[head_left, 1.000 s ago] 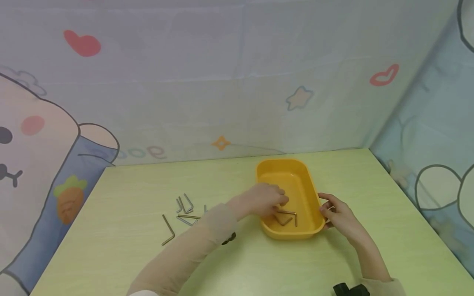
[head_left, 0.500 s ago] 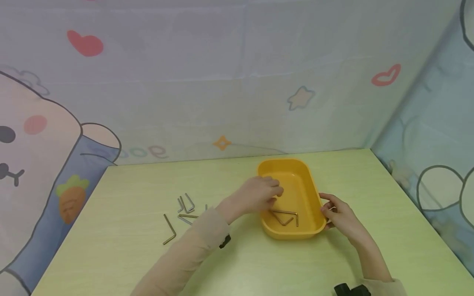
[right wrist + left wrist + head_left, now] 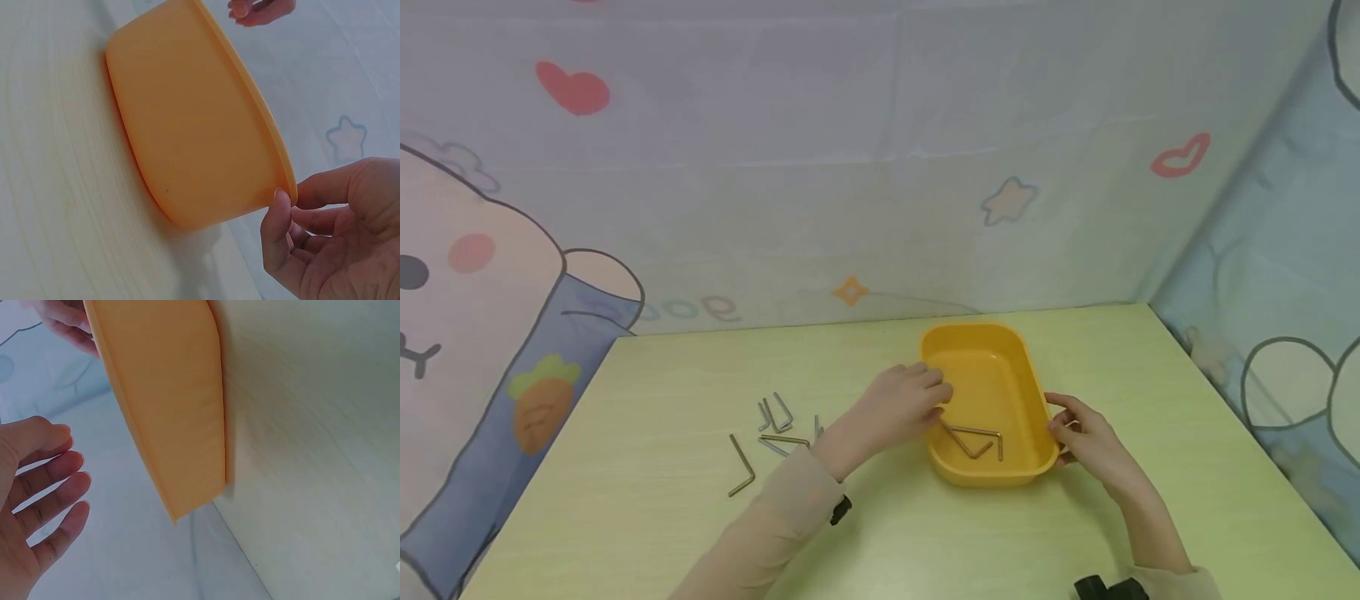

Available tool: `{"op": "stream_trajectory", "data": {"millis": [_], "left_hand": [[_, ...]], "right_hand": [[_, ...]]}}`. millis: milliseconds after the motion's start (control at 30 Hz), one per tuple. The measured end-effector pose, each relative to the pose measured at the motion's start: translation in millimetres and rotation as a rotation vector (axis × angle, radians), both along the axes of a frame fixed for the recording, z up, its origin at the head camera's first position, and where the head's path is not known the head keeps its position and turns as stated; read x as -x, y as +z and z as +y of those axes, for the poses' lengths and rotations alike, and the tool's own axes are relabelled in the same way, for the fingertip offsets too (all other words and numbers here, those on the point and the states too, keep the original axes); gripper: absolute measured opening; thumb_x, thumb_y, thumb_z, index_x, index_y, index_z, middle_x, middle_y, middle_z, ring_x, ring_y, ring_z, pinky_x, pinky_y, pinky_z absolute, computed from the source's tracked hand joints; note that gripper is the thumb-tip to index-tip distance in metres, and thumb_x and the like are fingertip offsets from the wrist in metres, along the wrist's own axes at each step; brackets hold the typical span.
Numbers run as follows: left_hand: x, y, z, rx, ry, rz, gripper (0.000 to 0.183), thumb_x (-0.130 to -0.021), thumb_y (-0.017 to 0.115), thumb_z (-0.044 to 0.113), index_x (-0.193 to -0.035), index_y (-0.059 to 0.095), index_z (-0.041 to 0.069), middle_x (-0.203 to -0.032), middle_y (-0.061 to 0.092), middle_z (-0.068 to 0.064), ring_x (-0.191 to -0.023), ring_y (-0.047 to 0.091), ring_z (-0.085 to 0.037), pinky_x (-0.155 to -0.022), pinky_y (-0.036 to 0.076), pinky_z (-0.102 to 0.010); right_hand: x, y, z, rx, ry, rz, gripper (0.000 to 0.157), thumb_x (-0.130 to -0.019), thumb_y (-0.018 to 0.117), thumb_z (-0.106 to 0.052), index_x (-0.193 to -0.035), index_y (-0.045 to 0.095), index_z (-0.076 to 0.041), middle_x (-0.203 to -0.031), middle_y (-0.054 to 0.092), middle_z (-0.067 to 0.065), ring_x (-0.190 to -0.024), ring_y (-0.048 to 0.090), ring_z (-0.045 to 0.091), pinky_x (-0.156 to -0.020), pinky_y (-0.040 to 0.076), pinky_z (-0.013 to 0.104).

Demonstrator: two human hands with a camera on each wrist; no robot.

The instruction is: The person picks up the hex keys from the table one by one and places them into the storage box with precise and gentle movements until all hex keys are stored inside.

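Steadying the yellow tray (image 3: 1037, 392) from its right side with the right hand (image 3: 1086, 437): thumb curled onto the rim near the front right corner, the other fingers bent beside the wall, so pinching the edge lightly rather than lifting it, judging from the tray sitting flat on the green table (image 3: 647, 500). Seen from the right wrist, the thumb tip touching the rim of the tray (image 3: 200, 125), palm just clear of the wall

Hovering at the tray's left rim with the left hand (image 3: 902, 404), fingers relaxed and slightly spread, holding nothing; in the left wrist view the fingers (image 3: 53, 494) hanging loose beside the tray's outer wall (image 3: 169, 406), apart from it

Lying inside the tray, toward its near end, two hex keys (image 3: 976, 440), crossing each other on the floor. Waiting out on the table to the left, well apart from the tray, a loose cluster of hex keys (image 3: 775, 425), with one larger key (image 3: 742, 467) a little nearer and to the left
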State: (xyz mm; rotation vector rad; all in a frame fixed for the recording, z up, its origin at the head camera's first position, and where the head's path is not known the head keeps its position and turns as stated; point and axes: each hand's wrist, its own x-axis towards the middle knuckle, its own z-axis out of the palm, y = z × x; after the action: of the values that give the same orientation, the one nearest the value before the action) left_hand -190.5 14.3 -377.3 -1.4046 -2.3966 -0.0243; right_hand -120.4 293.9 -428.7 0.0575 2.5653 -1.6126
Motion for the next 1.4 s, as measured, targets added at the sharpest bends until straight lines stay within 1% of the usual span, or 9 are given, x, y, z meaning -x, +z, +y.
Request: {"op": "stream_trajectory", "data": {"millis": [200,467,700,933,1100,1400], "left_hand": [[-9.5,-2.3,-15,-0.053,0.048,0.038,0.012,-0.084,0.07,0.019,-0.095,0.066,0.018,-0.086,0.061,0.007,-0.075,0.054,-0.011,-0.064,0.042,-0.021],[-16.4,-7.1,-32,-0.079,0.098,-0.015,0.012,-0.082,0.073,0.018,-0.093,0.066,0.018,-0.085,0.061,0.007,-0.073,0.054,-0.011,-0.061,0.042,-0.021],[-18.3,-13.5,-45,-0.075,0.109,-0.063,0.011,-0.084,0.072,0.021,-0.093,0.066,0.017,-0.085,0.061,0.007,-0.074,0.054,-0.011,-0.063,0.043,-0.022],[-21.8,-20.3,-65,-0.094,0.111,-0.062,0.012,-0.082,0.074,0.019,-0.09,0.066,0.017,-0.083,0.06,0.007,-0.071,0.053,-0.01,-0.062,0.044,-0.022],[-21.9,-27.2,-77,-0.084,0.124,-0.074,0.012,-0.081,0.074,0.02,-0.089,0.065,0.017,-0.082,0.059,0.007,-0.07,0.051,-0.009,-0.062,0.044,-0.022],[-20.7,-36.8,-91,-0.08,0.107,-0.082,0.012,-0.08,0.075,0.017,-0.087,0.064,0.017,-0.079,0.059,0.008,-0.067,0.049,-0.008,-0.06,0.043,-0.021]], "right_hand": [[0.5,1.7,-2,0.002,-0.005,0.0,0.048,-0.099,0.046,-0.008,-0.143,0.032,0.005,-0.097,0.046,0.012,-0.074,0.05,0.011,-0.06,0.054,0.027],[0.1,-0.4,0,-0.006,0.011,0.009,0.049,-0.099,0.045,-0.008,-0.144,0.03,0.005,-0.1,0.047,0.015,-0.076,0.053,0.014,-0.06,0.055,0.028],[0.2,-1.5,1,0.001,0.013,0.011,0.05,-0.099,0.045,-0.008,-0.145,0.03,0.005,-0.1,0.047,0.015,-0.076,0.053,0.014,-0.061,0.055,0.028],[0.6,-1.3,1,-0.001,0.011,0.008,0.049,-0.099,0.045,-0.008,-0.144,0.03,0.005,-0.1,0.047,0.014,-0.075,0.053,0.013,-0.06,0.055,0.028],[0.6,-0.7,0,-0.006,0.008,0.005,0.049,-0.099,0.046,-0.008,-0.144,0.03,0.005,-0.101,0.047,0.015,-0.076,0.053,0.013,-0.06,0.055,0.028],[0.0,-0.3,0,-0.01,0.009,0.0,0.049,-0.099,0.046,-0.008,-0.144,0.03,0.005,-0.101,0.047,0.015,-0.076,0.053,0.013,-0.061,0.055,0.027]]}}
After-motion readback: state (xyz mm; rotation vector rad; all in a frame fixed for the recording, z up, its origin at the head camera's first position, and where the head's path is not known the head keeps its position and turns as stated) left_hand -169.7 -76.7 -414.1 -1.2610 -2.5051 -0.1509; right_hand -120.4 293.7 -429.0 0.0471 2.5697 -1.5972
